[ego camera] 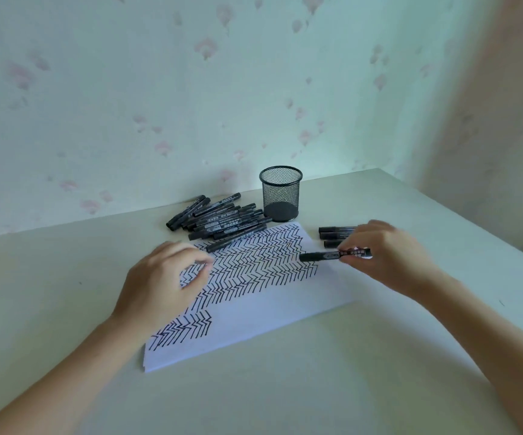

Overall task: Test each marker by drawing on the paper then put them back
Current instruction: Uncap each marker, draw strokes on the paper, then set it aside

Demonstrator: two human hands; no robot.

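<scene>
A white paper (272, 312) lies on the table, its upper part covered with rows of black zigzag strokes. My right hand (382, 252) holds a capped black marker (320, 256) level above the paper's right edge, cap end pointing left. My left hand (163, 277) hovers over the paper's left part, fingers curled with fingertips close together and nothing visible in them. A pile of several black markers (219, 219) lies behind the paper. A few more black markers (332, 235) lie on the table to the right, partly hidden by my right hand.
A black mesh pen cup (281, 193) stands upright behind the paper, near the wall, with no markers showing in it. The pale table (285, 387) ends at the wall behind and has its right edge near the frame's right side.
</scene>
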